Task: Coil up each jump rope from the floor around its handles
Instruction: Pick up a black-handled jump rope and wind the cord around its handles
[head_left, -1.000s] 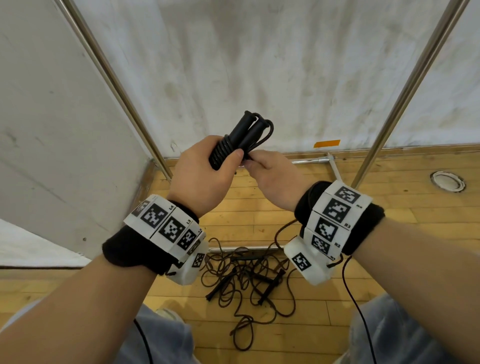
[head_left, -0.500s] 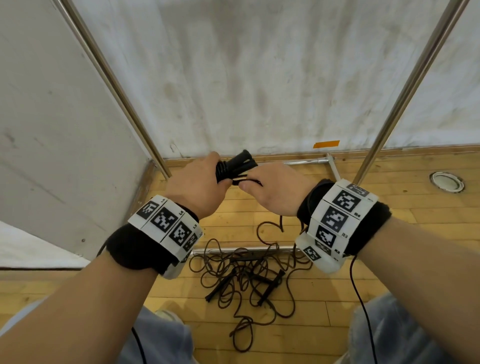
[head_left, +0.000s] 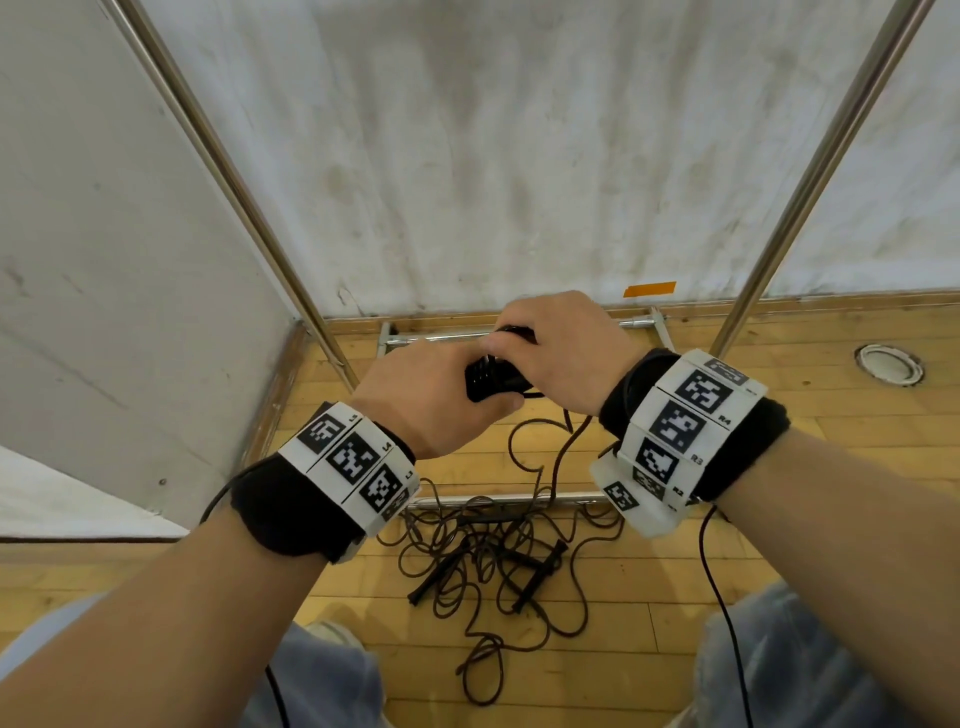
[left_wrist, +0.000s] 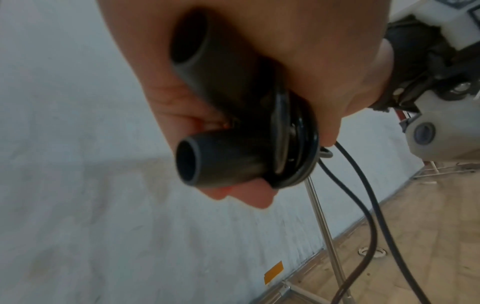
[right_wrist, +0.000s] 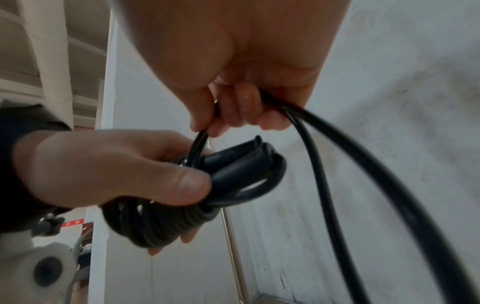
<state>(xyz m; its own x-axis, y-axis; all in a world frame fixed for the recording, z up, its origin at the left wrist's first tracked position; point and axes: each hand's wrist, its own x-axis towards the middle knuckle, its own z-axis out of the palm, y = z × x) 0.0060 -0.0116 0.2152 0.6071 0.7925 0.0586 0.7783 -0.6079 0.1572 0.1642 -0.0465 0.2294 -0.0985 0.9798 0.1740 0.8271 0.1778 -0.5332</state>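
left hand (head_left: 436, 395) is gripping paired handles (left_wrist: 223, 156) with several turns already wound on, right hand (right_wrist: 233, 86) is pinching the cord (right_wrist: 324, 174) mid-wrap (slack trailing down), and a tangled pile (head_left: 488, 561) is lying on the floor (head_left: 779, 519), not yet coiled.

The white bands on both wrists are showing small black letters and numbers beside the square black-and-white patterns. The left wrist band (head_left: 353, 462) is showing "L5", "L4" and "L3". The right wrist band (head_left: 680, 431) is showing "R4", "R3" and "R2". A small red sign (right_wrist: 72, 222) in the right wrist view is carrying marks too blurry to read.
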